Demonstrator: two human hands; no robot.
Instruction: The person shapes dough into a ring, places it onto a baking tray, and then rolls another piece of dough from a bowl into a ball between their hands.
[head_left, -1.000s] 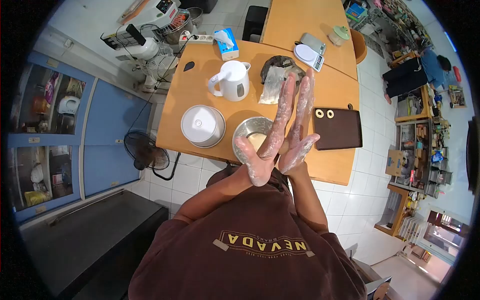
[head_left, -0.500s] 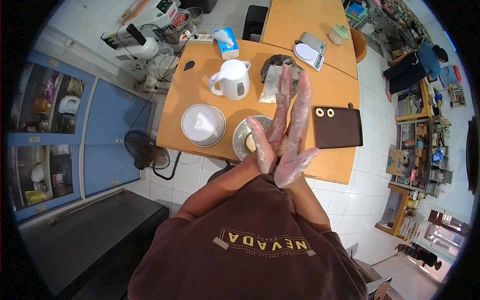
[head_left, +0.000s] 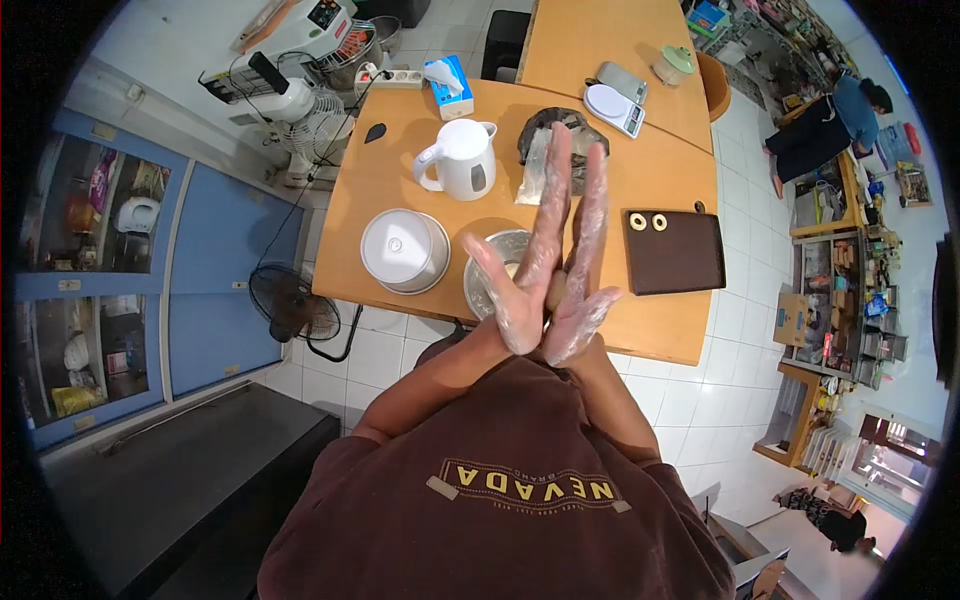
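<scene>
Facing each other, my left hand (head_left: 524, 295) and right hand (head_left: 583, 290), both smeared white, held a small piece of dough (head_left: 557, 290) between them, the fingers (head_left: 591, 205) straight and not curled. Below and left of the fingers was a metal bowl (head_left: 475, 291), partly hidden. Right of them, well apart, a dark tray (head_left: 678, 262) carried two pale rings (head_left: 632, 222) on the table (head_left: 665, 330).
</scene>
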